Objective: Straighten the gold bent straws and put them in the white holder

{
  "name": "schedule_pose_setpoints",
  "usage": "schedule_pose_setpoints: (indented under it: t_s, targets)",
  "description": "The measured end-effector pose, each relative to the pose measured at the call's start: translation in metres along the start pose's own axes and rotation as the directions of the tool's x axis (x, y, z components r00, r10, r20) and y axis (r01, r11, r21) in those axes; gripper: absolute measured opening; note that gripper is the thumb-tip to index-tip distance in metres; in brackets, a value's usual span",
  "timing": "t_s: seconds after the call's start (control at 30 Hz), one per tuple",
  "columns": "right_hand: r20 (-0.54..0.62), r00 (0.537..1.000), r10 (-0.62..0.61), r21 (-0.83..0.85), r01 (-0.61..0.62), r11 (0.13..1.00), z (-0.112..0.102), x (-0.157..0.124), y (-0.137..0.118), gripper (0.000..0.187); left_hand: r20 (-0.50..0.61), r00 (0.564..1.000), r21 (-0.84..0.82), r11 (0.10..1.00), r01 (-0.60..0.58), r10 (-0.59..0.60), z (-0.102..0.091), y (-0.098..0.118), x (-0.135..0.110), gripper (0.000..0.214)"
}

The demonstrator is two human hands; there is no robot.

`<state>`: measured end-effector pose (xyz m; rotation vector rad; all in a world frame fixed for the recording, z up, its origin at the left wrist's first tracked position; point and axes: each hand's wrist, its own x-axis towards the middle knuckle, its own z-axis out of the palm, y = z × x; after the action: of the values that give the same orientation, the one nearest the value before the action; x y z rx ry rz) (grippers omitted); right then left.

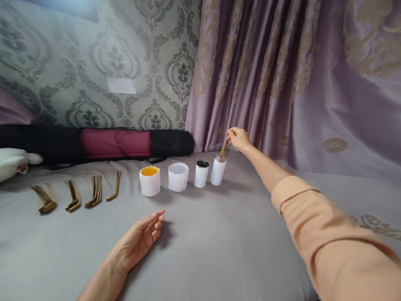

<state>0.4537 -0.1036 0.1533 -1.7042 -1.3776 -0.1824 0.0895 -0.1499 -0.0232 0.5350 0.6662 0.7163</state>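
My right hand (pixel 237 137) pinches the upper end of a golden-brown straw (pixel 223 150), whose lower end is at the mouth of a slim white container (pixel 217 172). More thin sticks poke out of that container's rim. My left hand (pixel 140 241) rests low over the bed, palm turned inward, fingers loosely apart and holding nothing. Beyond it stand a wide white tub with an orange-yellow inside (pixel 149 185), a plain white tub (pixel 177 179) and a narrow white can with a dark inside (pixel 201 176).
Several groups of bent golden-brown straws lie at left, among them a bundle (pixel 47 202) and a smaller group (pixel 114 189). A black and maroon roll (pixel 115 144) lies along the wall, near a white plush toy (pixel 9 165). Purple curtains (pixel 249 73) hang behind the grey sheet (pixel 217 247).
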Motion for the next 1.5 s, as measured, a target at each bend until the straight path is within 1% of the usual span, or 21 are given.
schedule_pose_setpoints:
  t_s: [0.23, 0.77, 1.5]
  targets:
    - [0.026, 0.999, -0.025, -0.044, 0.027, 0.999, 0.009, 0.000, 0.007, 0.022, -0.004, 1.000, 0.007, 1.000, -0.004, 0.004, 0.001, 0.000, 0.000, 0.022]
    - [0.049, 0.997, 0.053, -0.054, -0.051, 0.997, 0.026, 0.000, 0.027, 0.024, 0.000, 1.000, 0.002, 1.000, -0.005, 0.005, -0.002, 0.000, 0.003, 0.024]
    - [0.122, 0.982, 0.142, -0.051, -0.137, 0.989, 0.038, -0.010, 0.037, 0.024, 0.007, 1.000, -0.001, 1.000, 0.008, -0.008, 0.001, 0.001, 0.000, 0.023]
